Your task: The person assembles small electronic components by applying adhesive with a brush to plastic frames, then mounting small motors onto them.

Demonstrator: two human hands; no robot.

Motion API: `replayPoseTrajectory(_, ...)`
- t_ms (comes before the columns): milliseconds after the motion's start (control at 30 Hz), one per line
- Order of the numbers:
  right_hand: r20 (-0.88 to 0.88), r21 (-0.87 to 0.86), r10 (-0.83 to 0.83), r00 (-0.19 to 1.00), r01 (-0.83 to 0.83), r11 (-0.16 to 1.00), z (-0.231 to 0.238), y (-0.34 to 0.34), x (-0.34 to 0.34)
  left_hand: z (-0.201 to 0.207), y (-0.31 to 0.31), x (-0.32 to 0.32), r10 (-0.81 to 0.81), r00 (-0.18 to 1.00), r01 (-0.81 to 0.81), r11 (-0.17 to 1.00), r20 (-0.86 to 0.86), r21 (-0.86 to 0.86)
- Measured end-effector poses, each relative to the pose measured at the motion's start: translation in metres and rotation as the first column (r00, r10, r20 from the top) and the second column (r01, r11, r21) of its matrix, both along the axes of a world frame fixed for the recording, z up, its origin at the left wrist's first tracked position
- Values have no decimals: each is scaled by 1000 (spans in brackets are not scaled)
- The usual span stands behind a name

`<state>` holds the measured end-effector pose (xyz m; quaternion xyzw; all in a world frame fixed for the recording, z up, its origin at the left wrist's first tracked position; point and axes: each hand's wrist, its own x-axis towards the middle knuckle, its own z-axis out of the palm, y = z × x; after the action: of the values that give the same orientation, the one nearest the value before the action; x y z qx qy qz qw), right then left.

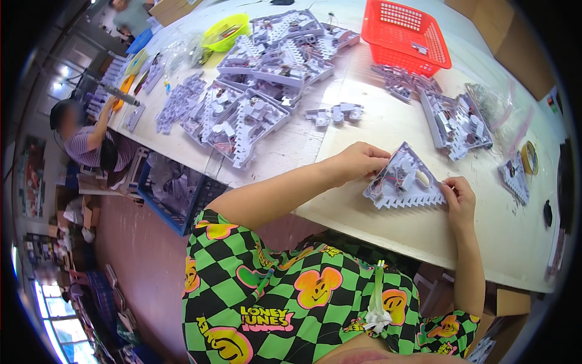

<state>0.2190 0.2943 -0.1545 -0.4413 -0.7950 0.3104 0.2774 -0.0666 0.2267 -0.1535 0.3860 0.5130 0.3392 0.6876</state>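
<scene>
A triangular light-grey plastic housing (401, 193) with a toothed edge lies on the white table in front of me. Thin red wires and small white parts show inside it. My left hand (365, 161) pinches its upper left side, fingers closed together. At the right corner, my right hand (459, 193) grips the housing between thumb and fingers. Beyond it on the table sit a few small loose grey parts (334, 114). To the right stands another, larger group of filled housings (456, 124), and a single toothed piece (514, 179) lies farther right.
A big heap of similar housings (273, 57) covers the table's left part. Around it stand a red basket (407, 57), a yellow-green bowl (241, 25), plastic bags (494, 106) and a tape roll (529, 159). A blue crate (159, 203) is below the edge; a person (91, 136) works at far left.
</scene>
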Motion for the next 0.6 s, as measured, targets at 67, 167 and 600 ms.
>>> replayPoseTrajectory(67,-29,-20,-28,999,28,999,0,1,0,5,-10,3,155,978,-159,987,140,17)
replayPoseTrajectory(167,-109,-79,-69,992,60,995,-3,5,0,9,-21,-7,100,993,-98,994,58,-40)
replayPoseTrajectory(600,-139,47,106,985,-100,994,36,9,-38,28,-67,-30,184,950,-174,983,252,-62)
